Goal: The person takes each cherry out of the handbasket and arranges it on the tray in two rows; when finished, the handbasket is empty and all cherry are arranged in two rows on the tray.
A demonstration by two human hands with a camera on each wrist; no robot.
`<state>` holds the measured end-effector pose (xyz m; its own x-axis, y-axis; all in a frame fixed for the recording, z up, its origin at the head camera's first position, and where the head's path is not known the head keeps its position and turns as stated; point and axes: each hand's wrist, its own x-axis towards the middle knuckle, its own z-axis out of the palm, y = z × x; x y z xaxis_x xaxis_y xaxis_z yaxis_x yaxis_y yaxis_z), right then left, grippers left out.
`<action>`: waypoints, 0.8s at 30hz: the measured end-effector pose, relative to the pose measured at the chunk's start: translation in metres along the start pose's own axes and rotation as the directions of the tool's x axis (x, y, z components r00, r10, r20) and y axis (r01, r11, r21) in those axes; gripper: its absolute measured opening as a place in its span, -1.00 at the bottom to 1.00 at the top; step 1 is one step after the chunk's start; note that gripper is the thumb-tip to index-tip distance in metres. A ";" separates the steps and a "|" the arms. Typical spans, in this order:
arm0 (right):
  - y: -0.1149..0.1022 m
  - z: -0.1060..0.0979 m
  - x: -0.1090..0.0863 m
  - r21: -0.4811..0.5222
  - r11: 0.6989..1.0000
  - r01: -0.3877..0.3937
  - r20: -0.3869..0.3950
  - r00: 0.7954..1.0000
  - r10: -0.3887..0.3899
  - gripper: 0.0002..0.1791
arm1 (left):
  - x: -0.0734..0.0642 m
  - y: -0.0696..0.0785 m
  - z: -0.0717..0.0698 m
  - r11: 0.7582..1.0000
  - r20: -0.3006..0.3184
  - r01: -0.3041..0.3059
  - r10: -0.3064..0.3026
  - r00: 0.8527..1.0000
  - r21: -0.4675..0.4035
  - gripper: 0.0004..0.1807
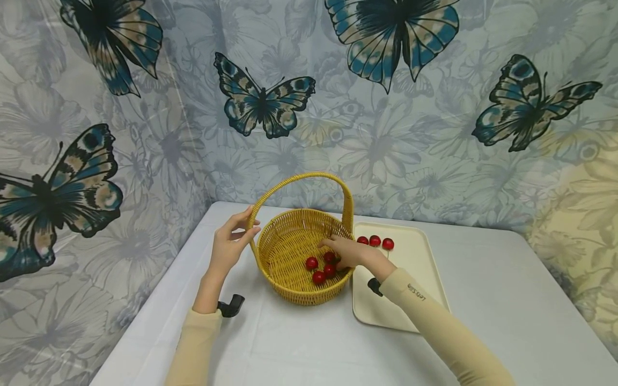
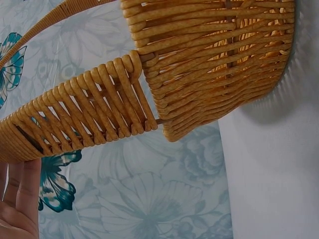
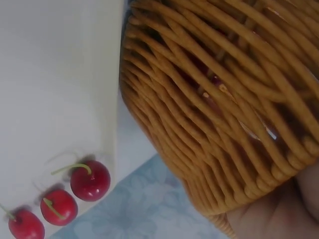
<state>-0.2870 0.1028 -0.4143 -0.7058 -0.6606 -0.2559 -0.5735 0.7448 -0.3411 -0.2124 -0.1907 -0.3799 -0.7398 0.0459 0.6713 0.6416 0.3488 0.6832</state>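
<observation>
A yellow woven basket [image 1: 285, 257] with a tall arched handle [image 1: 314, 175] stands on the table. My left hand [image 1: 230, 244] holds the handle near its left base, thumb in front and fingers behind; the left wrist view shows this hand [image 2: 20, 204] below the handle. Over the basket's right rim reaches my right hand [image 1: 348, 252], its fingers spread inside, just above several red cherries [image 1: 318, 277]. Basket weave hides most of that hand [image 3: 269, 214] in the right wrist view.
Right of the basket lies a cream tray [image 1: 386, 305], partly under my right forearm. Three cherries with green stems, one of them a dark red cherry [image 3: 90, 180], lie near its far left corner. A butterfly-print cloth [image 1: 289, 155] hangs behind the white table [image 1: 497, 289].
</observation>
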 end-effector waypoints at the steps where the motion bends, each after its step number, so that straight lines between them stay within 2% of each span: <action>1: -0.001 0.000 0.000 -0.009 1.000 0.005 0.000 1.000 -0.005 -0.30 | 0.000 0.000 0.000 1.000 0.000 0.000 0.000 1.000 0.001 -0.50; 7: -0.002 0.001 -0.001 -0.021 0.999 0.026 -0.004 1.000 -0.026 -0.31 | 0.000 -0.001 0.000 1.000 0.002 0.010 -0.010 1.000 -0.003 -0.49; 17: 0.006 0.007 0.003 0.019 0.995 0.093 -0.090 0.992 -0.091 -0.40 | 0.001 -0.001 0.001 1.000 0.000 0.004 -0.004 1.000 -0.007 -0.49; 20: 0.008 0.008 0.003 0.020 0.993 0.117 -0.111 0.987 -0.114 -0.43 | 0.001 -0.005 0.001 1.000 -0.003 0.011 -0.011 1.000 -0.016 -0.48; 24: 0.009 0.010 0.003 0.017 0.988 0.152 -0.148 0.978 -0.148 -0.48 | -0.001 -0.020 0.003 0.999 -0.010 0.042 -0.042 0.999 -0.017 -0.46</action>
<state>-0.2906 0.1066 -0.4274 -0.6671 -0.7421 -0.0658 -0.6670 0.6343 -0.3909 -0.2250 -0.1952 -0.3945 -0.7639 0.0219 0.6449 0.6136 0.3341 0.7155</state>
